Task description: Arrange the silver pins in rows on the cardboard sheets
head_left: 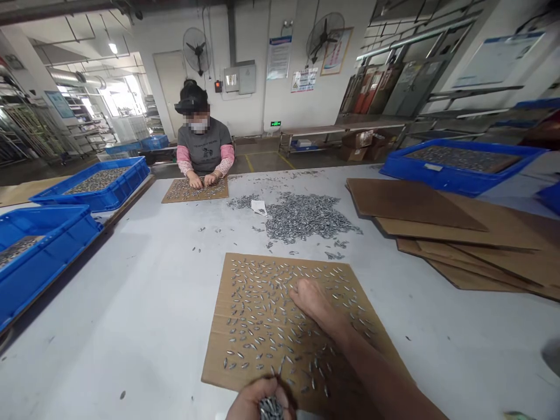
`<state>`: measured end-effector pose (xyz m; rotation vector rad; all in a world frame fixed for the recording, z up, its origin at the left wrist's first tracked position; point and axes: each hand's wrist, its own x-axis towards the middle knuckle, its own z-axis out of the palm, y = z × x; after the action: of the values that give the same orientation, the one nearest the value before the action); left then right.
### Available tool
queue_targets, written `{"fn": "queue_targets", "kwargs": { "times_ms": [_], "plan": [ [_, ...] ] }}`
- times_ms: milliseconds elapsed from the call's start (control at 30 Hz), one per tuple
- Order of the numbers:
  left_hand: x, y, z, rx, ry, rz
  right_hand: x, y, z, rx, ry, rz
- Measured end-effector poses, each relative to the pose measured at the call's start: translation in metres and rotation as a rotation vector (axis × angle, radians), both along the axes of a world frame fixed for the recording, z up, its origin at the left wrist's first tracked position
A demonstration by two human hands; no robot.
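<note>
l hand (250, 400) at near edge of the cardboard sheet (213, 363), curled round a handful of metal pcs (270, 409). r hand (308, 296) over the sheet's middle, fingers bunched, tips hidden; can't tell if it's gripping a pc. loose pcs (262, 338) spread across the sheet, w/ a big pile (306, 217) on the desk (149, 332) just beyond it.

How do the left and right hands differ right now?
The left hand cups a clump of metal pieces; the right hand shows no clump. The left hand is at the near edge of the cardboard; the right hand is farther in, over it. Both are bare and curled.
</note>
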<state>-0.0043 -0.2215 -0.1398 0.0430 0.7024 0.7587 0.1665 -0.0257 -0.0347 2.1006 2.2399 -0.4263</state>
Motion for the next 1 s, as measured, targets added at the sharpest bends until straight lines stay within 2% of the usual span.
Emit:
{"fn": "queue_targets", "kwargs": {
  "times_ms": [67, 200, 333, 433, 600, 733, 1000],
  "plan": [
    [-0.001, 0.000, 0.005, 0.011, -0.027, -0.010, 0.001, 0.000, 0.000, 0.011, 0.010, -0.020],
    [-0.004, 0.003, 0.025, 0.035, -0.121, -0.044, 0.009, -0.004, 0.002, 0.050, 0.040, -0.009],
    [-0.004, 0.008, 0.039, 0.038, -0.159, -0.078, 0.015, -0.011, -0.001, 0.095, 0.134, 0.186],
    [-0.002, 0.009, 0.040, 0.038, -0.157, -0.076, 0.011, -0.018, -0.004, 0.097, 0.125, 0.297],
    [-0.003, 0.007, 0.035, 0.026, -0.161, -0.079, -0.006, -0.027, 0.003, 0.078, 0.051, 0.217],
    [-0.006, 0.006, 0.039, 0.023, -0.141, -0.076, -0.015, -0.029, 0.008, 0.017, 0.021, 0.124],
    [-0.006, 0.006, 0.046, -0.011, -0.200, -0.055, -0.013, -0.030, 0.006, -0.008, 0.026, 0.135]
  ]
}}
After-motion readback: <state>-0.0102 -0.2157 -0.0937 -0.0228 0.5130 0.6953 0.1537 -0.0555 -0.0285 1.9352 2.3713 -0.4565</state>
